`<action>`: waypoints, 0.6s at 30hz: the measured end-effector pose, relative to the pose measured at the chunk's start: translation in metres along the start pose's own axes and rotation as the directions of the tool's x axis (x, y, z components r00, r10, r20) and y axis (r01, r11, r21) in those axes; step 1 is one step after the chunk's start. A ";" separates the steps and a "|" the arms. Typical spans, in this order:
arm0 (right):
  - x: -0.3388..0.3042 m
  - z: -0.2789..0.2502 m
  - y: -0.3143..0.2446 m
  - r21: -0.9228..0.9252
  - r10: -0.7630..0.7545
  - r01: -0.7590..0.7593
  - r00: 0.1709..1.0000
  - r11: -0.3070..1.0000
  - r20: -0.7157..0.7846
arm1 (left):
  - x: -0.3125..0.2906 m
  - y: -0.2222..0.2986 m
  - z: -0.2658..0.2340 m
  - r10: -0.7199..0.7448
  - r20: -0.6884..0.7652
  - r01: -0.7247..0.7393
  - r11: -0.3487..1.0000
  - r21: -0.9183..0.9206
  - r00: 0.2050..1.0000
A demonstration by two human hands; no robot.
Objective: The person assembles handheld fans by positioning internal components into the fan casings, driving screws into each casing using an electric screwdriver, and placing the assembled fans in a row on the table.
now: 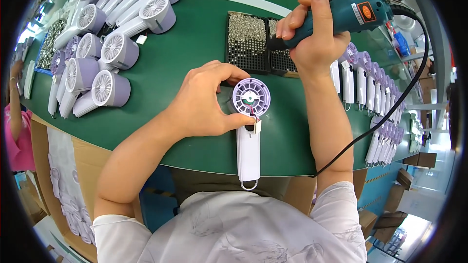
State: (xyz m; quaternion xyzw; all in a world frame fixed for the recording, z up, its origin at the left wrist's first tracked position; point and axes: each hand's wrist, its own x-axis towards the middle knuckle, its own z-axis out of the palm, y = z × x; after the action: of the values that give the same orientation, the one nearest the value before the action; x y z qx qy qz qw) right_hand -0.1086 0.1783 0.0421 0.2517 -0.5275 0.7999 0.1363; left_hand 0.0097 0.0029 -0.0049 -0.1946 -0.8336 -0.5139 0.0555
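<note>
A handheld fan (248, 151) with a white handle and a round lilac head lies on the green table in front of me, its wire loop at the near edge. My left hand (204, 100) grips it, thumb at the neck beside a small white connector with thin wires, fingers round the far side of the head. My right hand (319, 39) is wrapped round a dark green electric screwdriver (353, 12), raised with its black nose pointing left over the black screw trays. The screwdriver's bit is hidden behind the tray area.
Black perforated trays (247, 61) hold small screws. Fans with grilles (114, 51) crowd the far left, by a blue bin of metal parts (48, 53). Rows of opened fans (373, 85) stand at the right. A black cord (390, 112) loops down. A cardboard box (87, 156) holds white parts.
</note>
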 end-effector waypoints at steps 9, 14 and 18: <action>0.000 -0.004 0.003 0.017 0.003 -0.004 1.000 1.000 0.024 | 0.001 0.000 0.002 0.043 -0.023 -0.043 0.999 0.000 0.999; -0.002 -0.002 0.004 0.004 0.010 -0.010 1.000 1.000 0.012 | -0.001 -0.001 0.001 0.047 -0.028 -0.047 0.999 0.000 0.999; -0.003 -0.001 0.005 -0.019 0.011 -0.011 1.000 1.000 0.007 | 0.000 -0.002 0.001 0.051 -0.022 -0.051 0.999 -0.005 0.998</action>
State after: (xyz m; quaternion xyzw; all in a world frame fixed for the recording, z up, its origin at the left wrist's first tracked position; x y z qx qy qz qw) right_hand -0.1087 0.1776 0.0362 0.2502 -0.5369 0.7948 0.1322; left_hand 0.0091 0.0029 -0.0067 -0.2104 -0.8262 -0.5168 0.0772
